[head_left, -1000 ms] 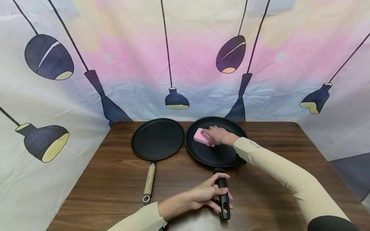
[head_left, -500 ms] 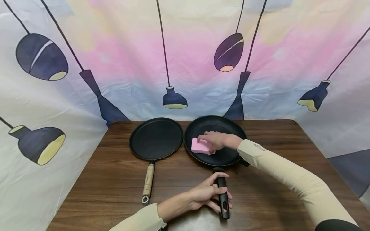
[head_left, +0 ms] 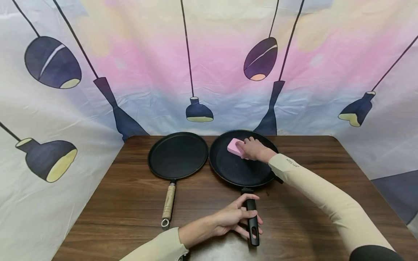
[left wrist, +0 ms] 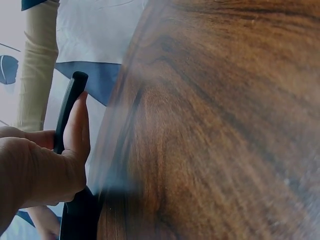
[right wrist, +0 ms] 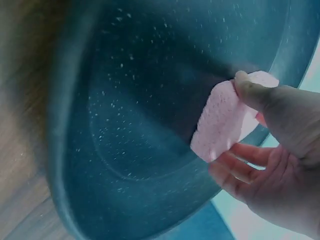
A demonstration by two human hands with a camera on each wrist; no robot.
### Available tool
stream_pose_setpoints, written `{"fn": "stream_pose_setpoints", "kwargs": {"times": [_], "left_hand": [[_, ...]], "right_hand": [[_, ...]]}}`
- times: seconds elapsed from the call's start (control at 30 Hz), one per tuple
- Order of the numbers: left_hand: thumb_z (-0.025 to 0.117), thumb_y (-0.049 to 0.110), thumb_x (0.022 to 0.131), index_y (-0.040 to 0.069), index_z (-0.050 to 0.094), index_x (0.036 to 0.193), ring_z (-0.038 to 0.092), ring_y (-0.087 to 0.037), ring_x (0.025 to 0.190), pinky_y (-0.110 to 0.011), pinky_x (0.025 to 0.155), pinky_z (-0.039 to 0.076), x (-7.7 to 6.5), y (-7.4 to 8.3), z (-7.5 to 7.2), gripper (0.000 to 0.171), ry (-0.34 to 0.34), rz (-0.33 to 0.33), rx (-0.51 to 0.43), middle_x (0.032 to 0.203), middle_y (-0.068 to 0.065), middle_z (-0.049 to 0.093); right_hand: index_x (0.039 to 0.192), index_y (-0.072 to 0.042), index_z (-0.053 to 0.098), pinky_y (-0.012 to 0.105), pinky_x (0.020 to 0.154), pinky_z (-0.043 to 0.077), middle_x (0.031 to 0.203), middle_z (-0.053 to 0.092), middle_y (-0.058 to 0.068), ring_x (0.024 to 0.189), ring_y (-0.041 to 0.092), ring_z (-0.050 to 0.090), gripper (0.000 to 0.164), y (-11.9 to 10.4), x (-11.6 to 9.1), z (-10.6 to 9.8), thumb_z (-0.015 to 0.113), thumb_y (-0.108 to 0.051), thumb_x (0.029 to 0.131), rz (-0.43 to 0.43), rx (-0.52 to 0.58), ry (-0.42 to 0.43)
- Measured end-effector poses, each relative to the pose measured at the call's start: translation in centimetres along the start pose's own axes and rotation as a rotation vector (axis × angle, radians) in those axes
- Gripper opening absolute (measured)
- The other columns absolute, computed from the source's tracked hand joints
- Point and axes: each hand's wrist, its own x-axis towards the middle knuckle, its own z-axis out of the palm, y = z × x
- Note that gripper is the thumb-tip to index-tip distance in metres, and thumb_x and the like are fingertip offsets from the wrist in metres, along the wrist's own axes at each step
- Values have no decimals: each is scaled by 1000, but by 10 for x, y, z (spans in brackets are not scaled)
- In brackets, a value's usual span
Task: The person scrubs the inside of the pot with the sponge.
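A black frying pan (head_left: 232, 170) lies on the wooden table at the right, its black handle (head_left: 252, 221) pointing toward me. My left hand (head_left: 230, 219) grips that handle between thumb and fingers; the left wrist view shows the handle (left wrist: 70, 107) from the side. Inside the pan, my right hand (head_left: 256, 149) holds a pink sponge (head_left: 235, 146) near the back of the pan floor. Up close in the right wrist view, thumb and fingertips pinch the sponge (right wrist: 222, 117). Small water drops speckle the dark pan surface (right wrist: 135, 130).
Left of the frying pan lies a flat black griddle pan (head_left: 177, 156) with a wooden handle (head_left: 168, 203) ending in a metal ring. Both pans rest on a brown wooden table (head_left: 130, 210). Behind it hangs a cloth backdrop (head_left: 147, 54) printed with lamps.
My right hand moved the sponge toward the pan's front left, then up to the back and right, turning it slightly. The left hand keeps its grip on the handle.
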Motion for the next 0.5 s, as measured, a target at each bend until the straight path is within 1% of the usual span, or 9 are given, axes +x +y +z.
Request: {"fn": "stream_pose_setpoints", "kwargs": {"times": [0.1,0.17,0.27,0.33,0.43,0.5], "left_hand": [[54,18,107,22,37,151,74,-35,106,-46,77,62,0,0,0,48,-3,0,-3,121,-18,71],[54,18,107,22,36,151,74,-35,107,-47,78,62,0,0,0,48,-5,-1,-4,120,-17,71],[53,17,107,22,36,151,73,-36,107,-49,80,62,0,0,0,48,-8,-1,-4,120,-18,71],[53,18,107,23,35,152,74,-35,107,-50,81,61,0,0,-1,48,-10,-5,-3,120,-17,71],[54,18,107,22,35,152,74,-35,106,-52,82,61,0,0,-1,48,-13,-5,-4,118,-16,71],[53,18,108,22,35,151,73,-36,106,-53,83,60,0,0,-1,48,-15,-6,-6,116,-14,72]], "right_hand": [[152,-14,41,54,105,47,138,54,22,122,39,51,63,-8,-6,0,71,-29,98,-68,-6,-20],[151,-17,44,53,103,48,138,54,19,120,37,50,65,-15,-10,-2,75,-29,96,-130,26,-41],[145,-23,48,50,100,48,135,55,15,117,34,49,62,-22,-15,-3,79,-28,92,-232,62,-67],[142,-26,51,49,99,48,134,55,12,116,32,48,61,-25,-17,-4,82,-27,89,-275,87,-83],[140,-28,53,48,100,48,135,55,10,117,30,47,61,-24,-17,-4,84,-28,87,-300,121,-95],[142,-28,53,48,100,48,136,55,9,119,29,47,62,-19,-16,-4,83,-29,87,-295,145,-92]]}}
